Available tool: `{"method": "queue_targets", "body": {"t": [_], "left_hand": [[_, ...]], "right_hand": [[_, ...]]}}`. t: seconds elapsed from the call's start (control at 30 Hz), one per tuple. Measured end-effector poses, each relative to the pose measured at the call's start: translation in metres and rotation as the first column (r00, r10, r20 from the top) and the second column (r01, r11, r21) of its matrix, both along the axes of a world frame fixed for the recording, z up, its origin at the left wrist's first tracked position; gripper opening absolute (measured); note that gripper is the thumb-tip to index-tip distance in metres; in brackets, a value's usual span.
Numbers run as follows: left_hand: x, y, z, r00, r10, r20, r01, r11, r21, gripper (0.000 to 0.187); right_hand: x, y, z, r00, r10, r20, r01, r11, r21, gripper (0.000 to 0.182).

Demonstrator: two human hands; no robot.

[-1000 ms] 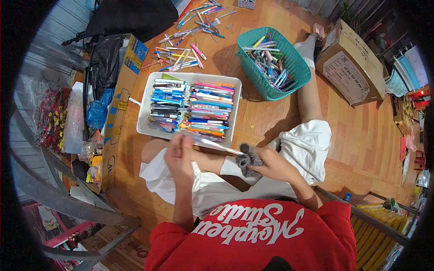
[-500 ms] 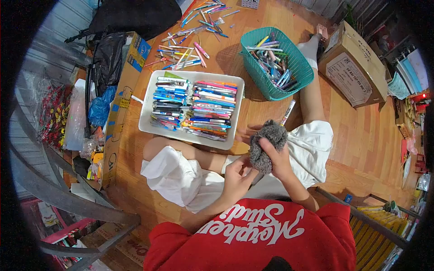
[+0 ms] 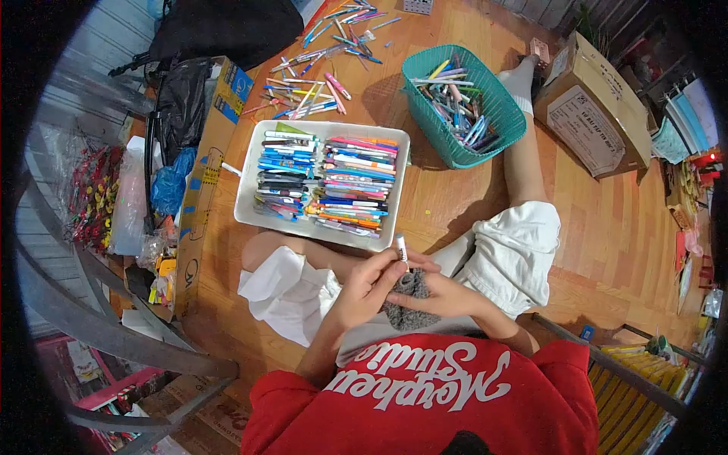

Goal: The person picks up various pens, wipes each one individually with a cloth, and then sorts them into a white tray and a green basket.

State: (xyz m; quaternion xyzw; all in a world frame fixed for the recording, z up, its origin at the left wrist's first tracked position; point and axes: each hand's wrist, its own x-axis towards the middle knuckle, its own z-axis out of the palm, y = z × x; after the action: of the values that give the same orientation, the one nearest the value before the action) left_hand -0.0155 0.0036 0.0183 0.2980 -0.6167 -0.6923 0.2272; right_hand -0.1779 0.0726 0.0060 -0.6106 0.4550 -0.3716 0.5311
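Observation:
In my lap, my left hand (image 3: 365,290) closes its thumb and fingers on a white marker (image 3: 403,249), whose upper end sticks up above the fingertips. My right hand (image 3: 447,294) is wrapped around a fuzzy grey cloth (image 3: 409,302) that is bunched against the marker's lower part. Both hands touch each other at the fingers. Just beyond them sits a white tray (image 3: 241,199) with pens laid in two columns. Farther right stands a teal basket (image 3: 502,114) holding a jumble of pens.
Loose pens (image 3: 345,34) are scattered on the wooden floor behind the tray. A cardboard box (image 3: 588,129) stands at right, beside my outstretched leg. An open carton (image 3: 199,197) with bags and flowers lies at left. Curved metal bars (image 3: 136,334) run along the lower left.
Both hands have come down and closer to my body with the grey cloth. The white marker, earlier pointing out beyond the cloth at right, now stands up between my hands.

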Motion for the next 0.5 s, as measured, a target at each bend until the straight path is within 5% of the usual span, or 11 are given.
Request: {"method": "queue_targets", "body": {"t": [0.07,0.1,0.2,0.33,0.5], "left_hand": [[-0.001,0.001,0.005,0.993,0.087,-0.079,-0.075,0.987,0.143,0.025],[-0.001,-0.002,0.007,0.988,0.138,-0.063,-0.128,0.981,0.144,0.024],[-0.007,-0.006,0.011,0.953,0.289,-0.090,-0.280,0.955,0.103,0.023],[-0.004,-0.010,0.011,0.866,0.497,-0.063,-0.486,0.864,0.131,0.015],[-0.003,-0.009,0.005,0.830,0.556,-0.036,-0.551,0.829,0.099,0.013]], "right_hand": [[-0.003,-0.005,0.005,0.995,-0.002,0.099,0.000,1.000,0.025,0.060],[-0.006,-0.010,0.007,0.997,-0.009,0.082,0.013,0.999,-0.044,0.049],[-0.015,-0.016,0.026,0.989,0.081,0.127,-0.118,0.939,0.322,0.036],[-0.004,-0.013,0.007,1.000,-0.020,0.016,0.018,0.994,0.106,0.027],[-0.001,-0.014,0.008,0.997,-0.031,-0.067,0.038,0.992,0.120,0.030]]}}
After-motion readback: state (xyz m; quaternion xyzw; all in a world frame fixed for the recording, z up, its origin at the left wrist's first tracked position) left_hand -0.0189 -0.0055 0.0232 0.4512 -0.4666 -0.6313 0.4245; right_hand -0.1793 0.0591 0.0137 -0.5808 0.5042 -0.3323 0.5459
